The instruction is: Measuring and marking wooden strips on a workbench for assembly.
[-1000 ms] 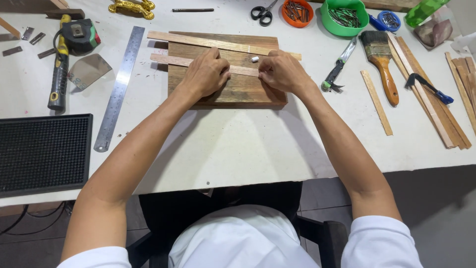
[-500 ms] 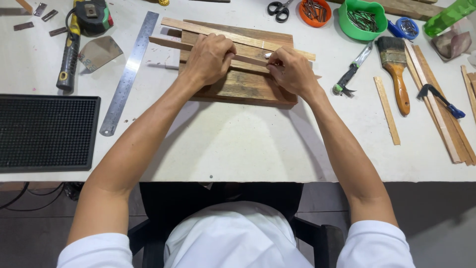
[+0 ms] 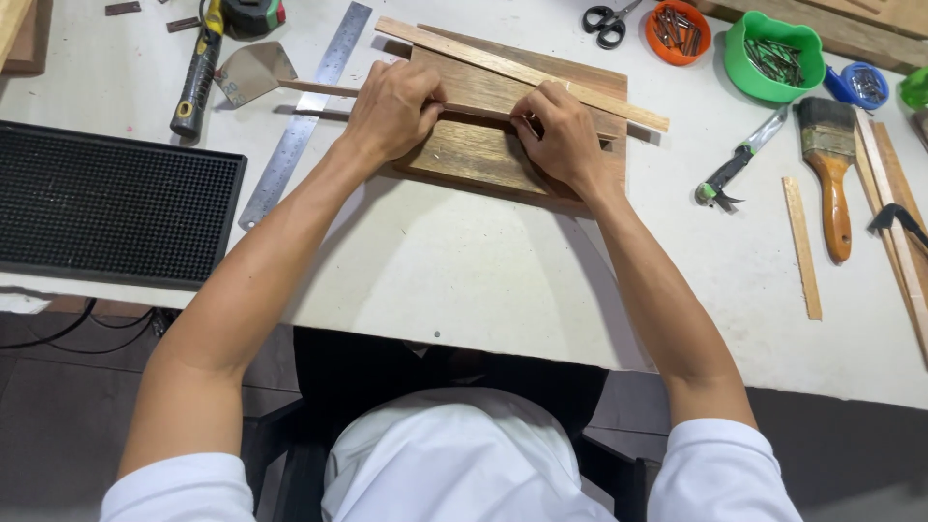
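My left hand rests on the left end of the wooden board, which lies flat on the white table directly ahead of me. Its grip is pressed together on a thin wooden strip that runs leftward off the board and rightward under my fingers. My right hand sits on the board's right half, its grip pinching the same strip near the middle; the fingertips are bunched and partly hidden, so the exact contact cannot be told. A second, longer wooden slat lies diagonally across the far edge of the board, apart from both hands. A steel ruler lies just left of the board, passing under the strip. Beyond it lie a hammer and a black ribbed mat. To the right lie a paintbrush, a green bowl of nails, an orange dish and scissors.
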